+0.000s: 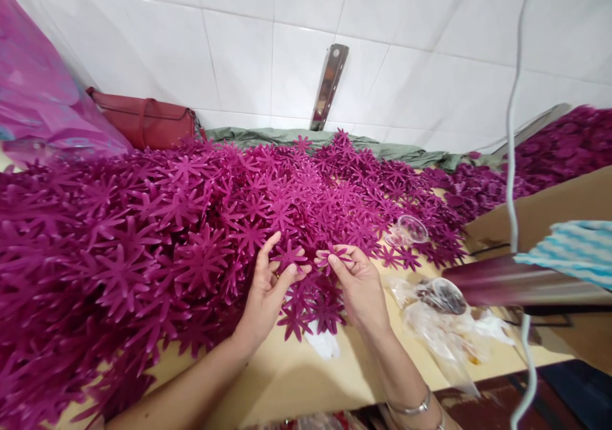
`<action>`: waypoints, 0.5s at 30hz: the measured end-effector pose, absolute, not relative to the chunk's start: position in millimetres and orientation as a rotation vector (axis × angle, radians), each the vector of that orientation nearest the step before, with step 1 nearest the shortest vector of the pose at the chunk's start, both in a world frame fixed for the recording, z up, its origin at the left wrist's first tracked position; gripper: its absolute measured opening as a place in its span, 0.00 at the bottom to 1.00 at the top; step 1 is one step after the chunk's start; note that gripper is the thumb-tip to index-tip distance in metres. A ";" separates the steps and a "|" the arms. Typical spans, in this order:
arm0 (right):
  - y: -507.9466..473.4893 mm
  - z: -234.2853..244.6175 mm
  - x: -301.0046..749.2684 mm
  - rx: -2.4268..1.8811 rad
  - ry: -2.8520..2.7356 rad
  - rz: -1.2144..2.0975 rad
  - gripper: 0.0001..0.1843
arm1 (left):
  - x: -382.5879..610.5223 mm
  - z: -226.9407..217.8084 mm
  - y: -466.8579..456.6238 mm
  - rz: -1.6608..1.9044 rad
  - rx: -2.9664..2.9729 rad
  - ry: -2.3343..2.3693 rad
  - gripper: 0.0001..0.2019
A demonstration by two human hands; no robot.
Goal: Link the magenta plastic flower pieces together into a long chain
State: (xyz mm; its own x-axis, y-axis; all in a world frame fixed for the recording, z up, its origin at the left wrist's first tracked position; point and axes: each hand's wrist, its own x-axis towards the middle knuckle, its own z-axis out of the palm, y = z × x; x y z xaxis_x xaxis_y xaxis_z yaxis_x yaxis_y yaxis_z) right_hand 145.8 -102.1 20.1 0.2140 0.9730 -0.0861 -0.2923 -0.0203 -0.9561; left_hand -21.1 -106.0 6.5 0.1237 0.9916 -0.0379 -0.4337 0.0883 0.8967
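Between the thumb and fingers of my left hand [265, 289] is a magenta flower piece [291, 255] with several narrow petals. My right hand [359, 283] pinches a second magenta flower piece [333, 256] by its edge, close beside the first. Both hands hover over the front of a large heap of matching flower pieces [176, 207] that spreads along the table. Just below the hands lie a few loose flowers [327, 309] and a scrap of white paper [322, 341]. A bracelet circles my right wrist.
Right of my hands, a clear plastic bag [442, 334] and a round container [444, 295] lie on the yellowish table [354, 379]. A clear cup [412, 229] sits among the flowers. A white cable [511, 162] hangs at right, near a blue-striped cloth [574, 251]. A red bag [143, 120] rests against the tiled wall.
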 end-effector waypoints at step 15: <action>-108.4 26.9 140.8 -1.270 -1.029 1.050 0.14 | -24.4 17.7 -107.8 1.243 1.086 0.968 0.13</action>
